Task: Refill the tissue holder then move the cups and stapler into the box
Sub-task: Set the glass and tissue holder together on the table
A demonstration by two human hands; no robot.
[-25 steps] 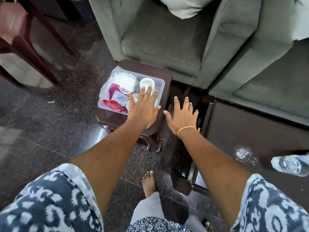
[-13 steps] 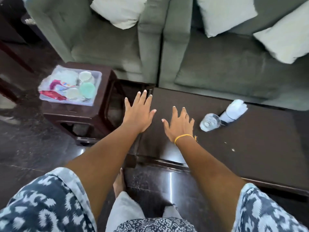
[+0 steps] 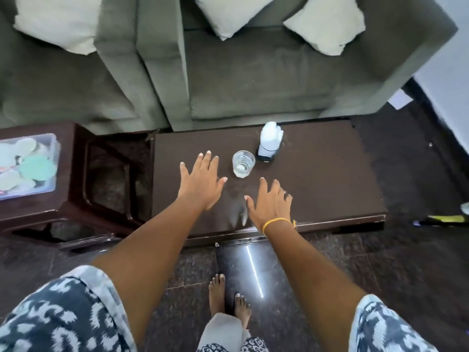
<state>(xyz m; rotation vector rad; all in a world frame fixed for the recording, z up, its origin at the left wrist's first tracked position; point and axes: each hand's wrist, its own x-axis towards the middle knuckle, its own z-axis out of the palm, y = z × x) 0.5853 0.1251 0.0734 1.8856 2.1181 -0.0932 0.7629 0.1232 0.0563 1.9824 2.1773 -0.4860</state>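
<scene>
Both my hands hover flat over the dark brown coffee table (image 3: pixel 330 179) with fingers spread and nothing in them. My left hand (image 3: pixel 201 182) is just left of a clear drinking glass (image 3: pixel 243 163). My right hand (image 3: pixel 270 203) is below the glass, nearer the table's front edge. Behind the glass stands the dark tissue holder (image 3: pixel 269 142) with white tissue sticking out of its top. At the far left the clear plastic box (image 3: pixel 50 171) rests on a small wooden side table (image 3: pixel 73 199); it holds white and green cups (image 3: pixel 38 168). No stapler shows.
A grey-green sofa (image 3: pixel 253 92) with cream cushions runs along the table's far side. The floor is dark polished stone. My bare feet (image 3: pixel 228 298) stand before the table. A yellow-green object (image 3: pixel 446 219) lies on the floor at right.
My view has swung right from the box to the coffee table. Both hands left the box and now hover open over the table near the glass.
</scene>
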